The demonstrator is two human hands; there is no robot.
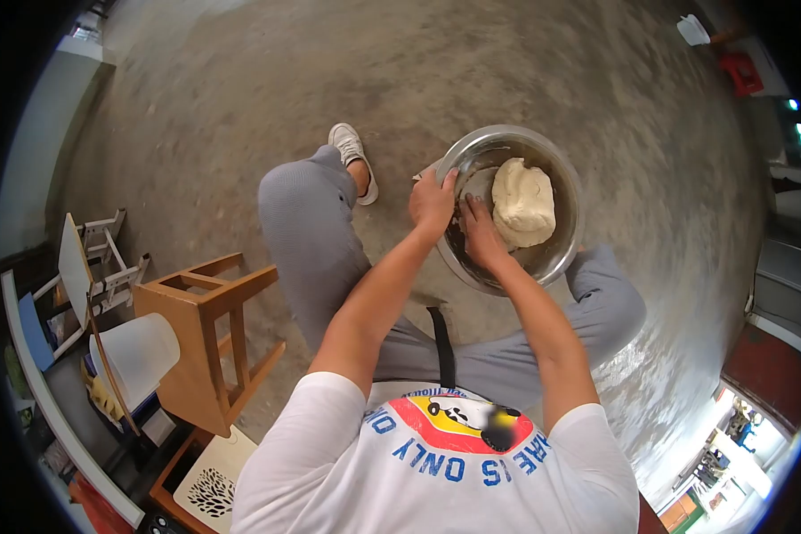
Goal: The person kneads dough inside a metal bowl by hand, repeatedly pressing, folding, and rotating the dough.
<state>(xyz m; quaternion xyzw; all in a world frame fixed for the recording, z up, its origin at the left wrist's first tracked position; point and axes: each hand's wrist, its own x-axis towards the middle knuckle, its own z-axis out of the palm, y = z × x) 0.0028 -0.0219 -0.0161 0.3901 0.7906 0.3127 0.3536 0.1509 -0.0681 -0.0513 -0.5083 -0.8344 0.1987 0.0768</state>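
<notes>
A large steel bowl [571, 182] sits between my knees, tilted a little. A pale lump of dough [523, 203] lies in its right half, with a rough, folded surface. My left hand [432, 203] is closed on the bowl's left rim, thumb over the edge. My right hand [481, 231] reaches inside, its fingers stretched out against the bowl's inner left side, beside the dough. Whether it touches the dough is not clear. Small smears of dough show on the inner wall near those fingers.
To my left a wooden stool [191, 356] lies near a white plastic bin [138, 356] and a folding step ladder [107, 267]. A white stool top [209, 485] with a cut-out pattern is at lower left. A red stool [740, 73] stands far right on the concrete floor [240, 71].
</notes>
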